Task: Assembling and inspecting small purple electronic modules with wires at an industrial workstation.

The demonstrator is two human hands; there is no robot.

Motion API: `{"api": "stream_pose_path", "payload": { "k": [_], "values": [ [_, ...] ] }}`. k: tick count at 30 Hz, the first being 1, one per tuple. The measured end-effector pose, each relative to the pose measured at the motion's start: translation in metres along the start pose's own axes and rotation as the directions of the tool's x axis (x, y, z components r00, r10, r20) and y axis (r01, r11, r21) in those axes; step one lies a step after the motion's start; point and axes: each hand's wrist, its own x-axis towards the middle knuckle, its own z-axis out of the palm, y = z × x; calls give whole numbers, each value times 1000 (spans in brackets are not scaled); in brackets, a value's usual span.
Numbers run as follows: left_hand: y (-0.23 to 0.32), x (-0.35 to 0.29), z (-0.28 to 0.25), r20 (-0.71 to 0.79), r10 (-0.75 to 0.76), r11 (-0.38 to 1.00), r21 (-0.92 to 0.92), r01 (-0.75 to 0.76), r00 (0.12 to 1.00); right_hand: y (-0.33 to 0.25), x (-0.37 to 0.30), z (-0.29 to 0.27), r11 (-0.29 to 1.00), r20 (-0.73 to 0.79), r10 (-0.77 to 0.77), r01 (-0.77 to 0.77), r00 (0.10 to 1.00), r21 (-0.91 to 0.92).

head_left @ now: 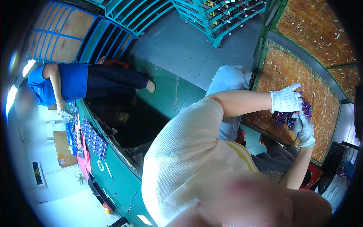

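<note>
Both my hands wear white ribbed gloves and meet over a worn, speckled wooden board at the right. My left hand lies along the upper side of several small purple patterned pieces. One of its fingers sticks out, the others curl toward the pieces; what they grip is hidden. My right hand comes from below, its fingers closed at the lower edge of the purple patterned pieces. A thin dark line, perhaps a wire, runs down from its fingers.
At the left, a person in blue reaches over a green table holding rows of blue-purple parts. Teal racks stand at the top. Another wooden panel adjoins my board; a dark-trousered leg shows below it.
</note>
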Motion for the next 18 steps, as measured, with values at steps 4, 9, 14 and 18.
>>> {"api": "stream_pose_path", "payload": {
  "k": [4, 9, 14, 18],
  "values": [
    [-1, 5, -20, 3, -26, 998, 65, 25, 1000, 21, 8, -11, 990, -34, -87, 90, 996, 104],
    [16, -2, 12, 606, -326, 826, -192, 531, 725, 28, 32, -13, 340, 18, -769, 432, 639, -835],
    [12, 1, -22, 658, 361, -809, -131, 573, 661, -15, -11, -16, -381, 383, -919, 35, 94, -924],
    [37, -6, -17, 662, 370, -899, 78, 432, 652, -38, -46, -3, -336, 330, -940, -54, 92, -940]
  ]
}}
